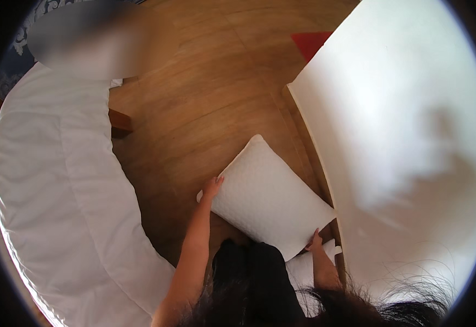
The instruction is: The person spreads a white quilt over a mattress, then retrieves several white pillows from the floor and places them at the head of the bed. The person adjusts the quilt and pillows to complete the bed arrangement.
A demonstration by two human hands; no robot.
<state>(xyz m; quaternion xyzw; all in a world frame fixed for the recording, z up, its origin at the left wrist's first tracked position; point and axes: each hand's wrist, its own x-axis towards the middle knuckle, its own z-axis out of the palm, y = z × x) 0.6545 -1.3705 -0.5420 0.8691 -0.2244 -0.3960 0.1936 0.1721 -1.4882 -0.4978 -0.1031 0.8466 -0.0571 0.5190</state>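
A white pillow (271,197) with a quilted-looking surface is held out in front of me, tilted so one corner points away. My left hand (212,187) grips its left edge, fingers closed with the fingertips over the top face. At the near right edge, my right hand (315,240) is closed on the pillow too, its fingers partly hidden. Below that hand lies another white, soft-looking item (301,271), mostly covered by the pillow and my body; its kind cannot be made out.
On the left stands a bed with a white duvet (93,185), a wooden leg (120,122) showing below. A white wall (390,141) rises close on the right. Wooden flooring (210,82) lies between, with a red item (310,44) farther off. The upper left is blurred.
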